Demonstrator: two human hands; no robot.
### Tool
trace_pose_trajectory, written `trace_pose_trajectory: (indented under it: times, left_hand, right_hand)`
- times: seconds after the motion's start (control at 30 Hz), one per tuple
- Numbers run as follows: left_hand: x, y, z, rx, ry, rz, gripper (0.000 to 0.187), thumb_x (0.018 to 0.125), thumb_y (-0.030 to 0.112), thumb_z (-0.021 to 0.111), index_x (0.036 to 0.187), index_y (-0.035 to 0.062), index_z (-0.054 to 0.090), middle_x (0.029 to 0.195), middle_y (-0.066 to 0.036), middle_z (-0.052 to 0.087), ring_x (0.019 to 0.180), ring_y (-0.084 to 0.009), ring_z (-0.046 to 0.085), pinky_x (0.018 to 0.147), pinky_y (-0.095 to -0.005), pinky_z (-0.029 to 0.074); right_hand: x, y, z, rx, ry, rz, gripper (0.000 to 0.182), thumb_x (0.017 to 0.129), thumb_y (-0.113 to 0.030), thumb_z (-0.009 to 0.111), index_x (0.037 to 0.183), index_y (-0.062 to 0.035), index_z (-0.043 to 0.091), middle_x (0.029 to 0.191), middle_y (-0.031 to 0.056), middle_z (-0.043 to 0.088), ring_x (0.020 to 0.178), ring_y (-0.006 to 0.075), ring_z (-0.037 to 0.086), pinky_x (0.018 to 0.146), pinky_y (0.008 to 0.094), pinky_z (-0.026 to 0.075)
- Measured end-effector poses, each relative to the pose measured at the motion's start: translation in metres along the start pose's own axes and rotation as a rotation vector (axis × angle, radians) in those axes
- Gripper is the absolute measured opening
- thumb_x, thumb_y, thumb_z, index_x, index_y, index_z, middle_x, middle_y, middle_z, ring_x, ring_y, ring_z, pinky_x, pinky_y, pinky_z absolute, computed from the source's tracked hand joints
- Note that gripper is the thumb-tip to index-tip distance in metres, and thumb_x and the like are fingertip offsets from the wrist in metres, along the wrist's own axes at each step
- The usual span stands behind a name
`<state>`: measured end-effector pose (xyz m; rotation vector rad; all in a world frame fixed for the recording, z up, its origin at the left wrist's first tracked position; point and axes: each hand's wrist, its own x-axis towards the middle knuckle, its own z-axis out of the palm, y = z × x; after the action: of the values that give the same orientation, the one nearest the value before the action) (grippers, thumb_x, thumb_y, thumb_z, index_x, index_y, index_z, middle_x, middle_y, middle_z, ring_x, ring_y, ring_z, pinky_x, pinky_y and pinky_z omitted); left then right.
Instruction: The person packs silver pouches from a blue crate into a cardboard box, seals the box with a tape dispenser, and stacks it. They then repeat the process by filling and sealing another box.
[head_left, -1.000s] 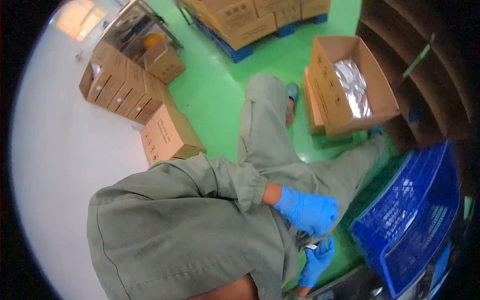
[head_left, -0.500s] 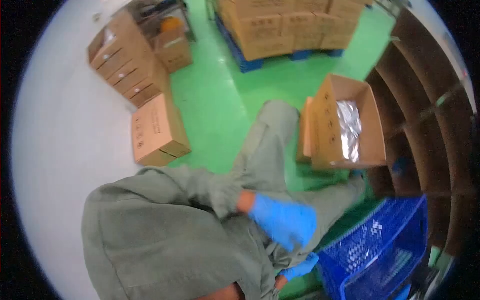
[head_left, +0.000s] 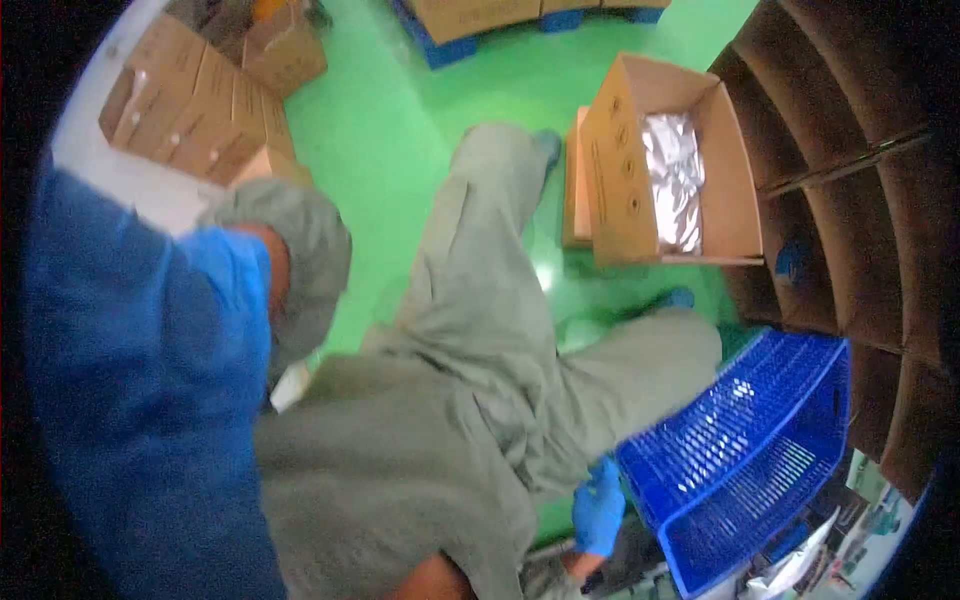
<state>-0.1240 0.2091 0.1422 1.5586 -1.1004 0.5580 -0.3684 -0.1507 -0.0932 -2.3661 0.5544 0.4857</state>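
Observation:
My left hand (head_left: 160, 390), in a blue glove, is raised very close to the camera and fills the left side; its fingers are too near and blurred to make out. My right hand (head_left: 600, 510), also blue-gloved, is low beside the near left corner of a blue perforated plastic basket (head_left: 740, 410). Its fingers are drawn together, and what they hold, if anything, is hidden. The basket sits tilted in view, right of my grey-green trouser legs (head_left: 480, 290). Beyond it stands an open cardboard box (head_left: 625, 170) with silver foil packs (head_left: 675, 185) inside.
Brown shelf compartments (head_left: 830, 230) line the right side. Cardboard boxes (head_left: 200, 100) are stacked at the upper left. At the top, cartons (head_left: 480, 15) rest on a blue pallet (head_left: 450, 52). Silvery material (head_left: 800, 555) and other items lie at the lower right.
My left hand has risen from over my lap to close before the camera at the left. My right hand remains by the basket, its fingers now pointing upward in view. The view has shifted.

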Motion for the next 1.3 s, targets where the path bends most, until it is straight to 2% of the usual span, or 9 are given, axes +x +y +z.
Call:
trace_pose_trajectory:
  times: [0.07, 0.13, 0.2, 0.73, 0.83, 1.03, 1.1, 1.13, 1.3]
  left_hand:
    - [0.005, -0.009, -0.007, 0.017, -0.035, 0.028, 0.030, 0.080, 0.018, 0.071, 0.107, 0.0065, 0.064, 0.103, -0.011, 0.062, 0.096, -0.0298, 0.058, 0.086, -0.0397, 0.045]
    - [0.016, -0.027, -0.013, 0.026, -0.056, 0.034, 0.030, 0.080, 0.018, 0.071, 0.107, 0.0064, 0.063, 0.103, -0.011, 0.062, 0.096, -0.0298, 0.058, 0.086, -0.0398, 0.045]
    - [0.032, -0.052, -0.020, 0.013, -0.062, 0.053, 0.030, 0.081, 0.018, 0.071, 0.107, 0.0063, 0.063, 0.104, -0.011, 0.062, 0.097, -0.0298, 0.058, 0.086, -0.0398, 0.045]
    - [0.034, -0.103, -0.002, -0.132, -0.077, 0.024, 0.030, 0.083, 0.019, 0.069, 0.109, 0.0056, 0.062, 0.107, -0.011, 0.061, 0.098, -0.0294, 0.058, 0.086, -0.0401, 0.046]
    - [0.033, -0.127, 0.008, -0.088, -0.086, 0.029, 0.030, 0.083, 0.019, 0.069, 0.109, 0.0055, 0.062, 0.108, -0.011, 0.060, 0.098, -0.0294, 0.058, 0.087, -0.0402, 0.046]
    - [0.044, -0.165, 0.021, 0.093, -0.059, -0.060, 0.030, 0.084, 0.019, 0.068, 0.109, 0.0053, 0.062, 0.109, -0.011, 0.060, 0.099, -0.0292, 0.058, 0.087, -0.0403, 0.046]
    - [0.052, -0.175, 0.014, 0.233, -0.004, -0.179, 0.030, 0.084, 0.019, 0.068, 0.109, 0.0052, 0.061, 0.109, -0.011, 0.060, 0.099, -0.0292, 0.058, 0.087, -0.0403, 0.046]
    - [0.053, -0.180, 0.005, 0.305, 0.014, -0.197, 0.030, 0.084, 0.020, 0.068, 0.110, 0.0051, 0.061, 0.110, -0.011, 0.060, 0.099, -0.0292, 0.058, 0.087, -0.0404, 0.046]
    - [0.041, -0.213, -0.016, 0.628, 0.084, -0.458, 0.030, 0.085, 0.020, 0.067, 0.110, 0.0049, 0.061, 0.111, -0.012, 0.060, 0.100, -0.0291, 0.058, 0.087, -0.0405, 0.046]
  right_hand:
    - [0.009, 0.028, 0.011, 0.116, 0.168, -0.148, 0.032, 0.081, -0.010, 0.061, 0.113, -0.0012, 0.060, 0.096, 0.0221, 0.067, 0.091, 0.0387, 0.065, 0.078, 0.0419, 0.050]
    - [0.017, 0.066, 0.019, 0.555, 0.071, 0.154, 0.053, 0.076, -0.013, 0.070, 0.125, 0.0013, 0.054, 0.107, 0.0125, 0.064, 0.092, 0.0201, 0.060, 0.083, 0.0351, 0.049]
    - [0.018, 0.023, -0.013, -0.160, 0.233, -0.182, 0.032, 0.081, -0.013, 0.064, 0.112, -0.0031, 0.061, 0.081, 0.0135, 0.063, 0.070, 0.0273, 0.060, 0.067, 0.0375, 0.048]
    - [0.035, -0.005, -0.044, -0.264, 0.259, -0.091, 0.033, 0.082, -0.026, 0.069, 0.102, -0.0005, 0.062, 0.095, 0.0199, 0.065, 0.087, 0.0395, 0.062, 0.077, 0.0463, 0.050]
    - [0.058, -0.022, -0.061, -0.026, 0.326, -0.027, 0.043, 0.080, -0.016, 0.069, 0.118, -0.0008, 0.058, 0.099, 0.0187, 0.065, 0.091, 0.0365, 0.063, 0.082, 0.0433, 0.050]
    - [0.084, -0.015, -0.089, -0.079, 0.499, -0.078, 0.023, 0.077, -0.002, 0.065, 0.099, -0.0011, 0.063, 0.088, 0.0172, 0.065, 0.083, 0.0309, 0.063, 0.077, 0.0367, 0.050]
    - [0.096, -0.019, -0.096, 0.259, 0.573, 0.296, 0.026, 0.084, -0.005, 0.066, 0.110, -0.0030, 0.065, 0.102, 0.0102, 0.069, 0.090, 0.0191, 0.063, 0.086, 0.0331, 0.048]
    - [0.115, -0.037, -0.121, 0.165, 0.549, 0.019, 0.023, 0.083, 0.001, 0.062, 0.105, -0.0015, 0.065, 0.091, 0.0103, 0.068, 0.080, 0.0194, 0.063, 0.078, 0.0306, 0.050]
    - [0.229, -0.064, -0.139, 0.435, 0.665, 0.101, 0.027, 0.084, 0.000, 0.063, 0.111, -0.0006, 0.064, 0.097, 0.0084, 0.069, 0.084, 0.0130, 0.064, 0.079, 0.0278, 0.051]
